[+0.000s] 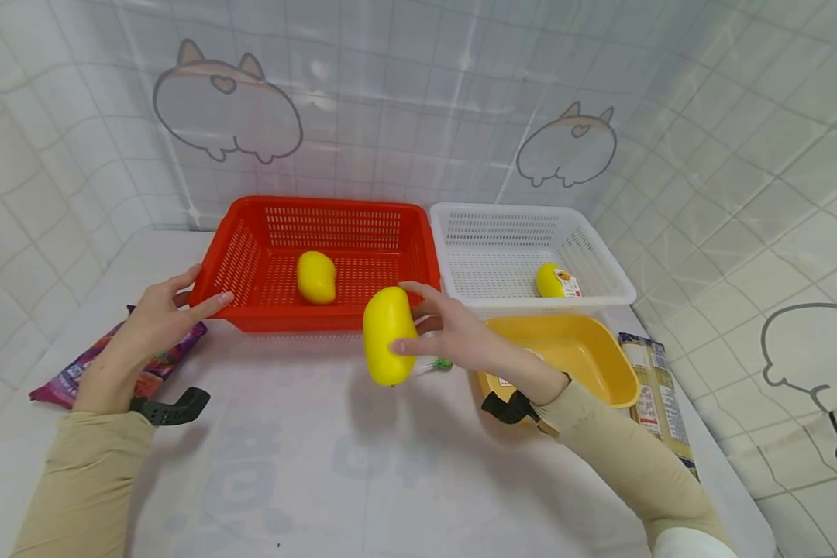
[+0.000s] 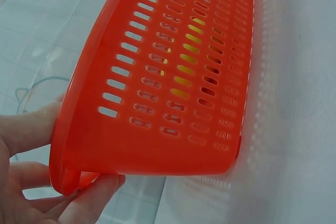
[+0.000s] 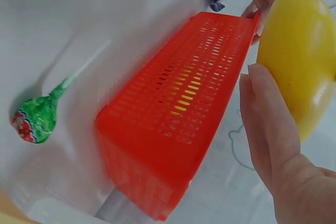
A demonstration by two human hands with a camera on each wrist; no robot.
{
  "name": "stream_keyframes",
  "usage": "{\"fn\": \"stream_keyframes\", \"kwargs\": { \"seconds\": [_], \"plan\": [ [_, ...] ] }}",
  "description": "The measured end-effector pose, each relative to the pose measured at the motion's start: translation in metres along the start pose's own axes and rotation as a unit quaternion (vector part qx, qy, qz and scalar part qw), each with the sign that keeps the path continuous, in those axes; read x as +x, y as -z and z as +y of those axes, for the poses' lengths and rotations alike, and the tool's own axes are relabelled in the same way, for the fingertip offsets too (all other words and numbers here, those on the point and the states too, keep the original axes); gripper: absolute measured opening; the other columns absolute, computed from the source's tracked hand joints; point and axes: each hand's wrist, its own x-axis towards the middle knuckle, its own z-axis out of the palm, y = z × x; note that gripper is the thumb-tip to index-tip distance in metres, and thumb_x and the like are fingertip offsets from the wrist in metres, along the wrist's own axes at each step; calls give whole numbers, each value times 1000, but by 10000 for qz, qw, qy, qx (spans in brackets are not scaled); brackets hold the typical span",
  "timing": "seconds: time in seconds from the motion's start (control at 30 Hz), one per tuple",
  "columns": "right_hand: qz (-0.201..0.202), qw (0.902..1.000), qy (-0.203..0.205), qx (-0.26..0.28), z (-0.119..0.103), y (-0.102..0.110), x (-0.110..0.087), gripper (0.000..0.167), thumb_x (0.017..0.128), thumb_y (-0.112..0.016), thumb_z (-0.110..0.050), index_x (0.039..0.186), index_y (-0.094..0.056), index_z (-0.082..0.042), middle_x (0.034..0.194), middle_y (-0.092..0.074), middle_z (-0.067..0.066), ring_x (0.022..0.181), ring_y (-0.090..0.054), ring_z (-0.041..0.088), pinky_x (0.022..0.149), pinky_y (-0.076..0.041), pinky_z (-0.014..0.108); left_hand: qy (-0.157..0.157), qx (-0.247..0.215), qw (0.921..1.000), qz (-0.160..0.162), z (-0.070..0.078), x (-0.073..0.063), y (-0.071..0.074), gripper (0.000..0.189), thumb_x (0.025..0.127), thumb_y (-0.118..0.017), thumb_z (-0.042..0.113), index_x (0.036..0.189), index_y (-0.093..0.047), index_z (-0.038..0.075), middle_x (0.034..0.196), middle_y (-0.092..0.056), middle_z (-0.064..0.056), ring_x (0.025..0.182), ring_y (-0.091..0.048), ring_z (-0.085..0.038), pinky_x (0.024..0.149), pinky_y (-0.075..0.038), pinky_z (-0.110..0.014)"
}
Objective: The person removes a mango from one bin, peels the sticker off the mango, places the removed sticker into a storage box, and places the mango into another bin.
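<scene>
My right hand (image 1: 453, 329) holds a yellow mango (image 1: 388, 335) above the table, in front of the red basket (image 1: 335, 319). In the right wrist view the mango (image 3: 296, 51) shows a small green stem end. My left hand (image 1: 149, 318) grips the red basket's left front corner; in the left wrist view its thumb and fingers (image 2: 97, 198) pinch the rim. Inside the red basket lies a second mango (image 1: 316, 277), seen as yellow through the slots in both wrist views. A green-wrapped lollipop (image 3: 39, 116) lies on the table near my right hand.
Right of the red basket stands a white basket (image 1: 488, 302) with a labelled yellow fruit (image 1: 552, 280) inside. A yellow bin (image 1: 624, 387) sits in front of it, partly behind my right forearm. A purple packet (image 1: 59, 387) lies at left, a pasta-like packet (image 1: 659, 395) at right.
</scene>
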Motion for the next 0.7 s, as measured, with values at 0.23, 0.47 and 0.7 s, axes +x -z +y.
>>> {"fn": "stream_keyframes", "kwargs": {
  "seconds": [0.23, 0.47, 0.7],
  "plan": [
    [19, 9999, -105, -123, -13, 1, 10, 85, 85, -80, -31, 154, -32, -29, 130, -59, 4, 113, -62, 22, 91, -57, 37, 7, -18, 10000, -26, -1, 0, 1, 96, 97, -49, 62, 159, 7, 16, 154, -25, -38, 134, -30, -59, 100, -40, -71],
    [53, 9994, -70, -335, -25, 4, 22, 84, 85, -79, -36, 154, -33, -30, 129, -59, 1, 112, -61, 19, 93, -56, 38, 5, -19, 10000, 26, -1, 0, 1, 95, 96, -50, 62, 159, 6, 17, 154, -26, -38, 134, -31, -59, 98, -43, -69],
    [143, 9993, -105, -333, -30, 12, 38, 84, 82, -81, -40, 152, -35, -31, 125, -62, 2, 108, -64, 19, 92, -56, 39, -26, -73, 10000, 35, -1, -1, 0, 95, 96, -51, 61, 159, 5, 17, 153, -27, -38, 133, -32, -58, 96, -45, -67]
  ]
}}
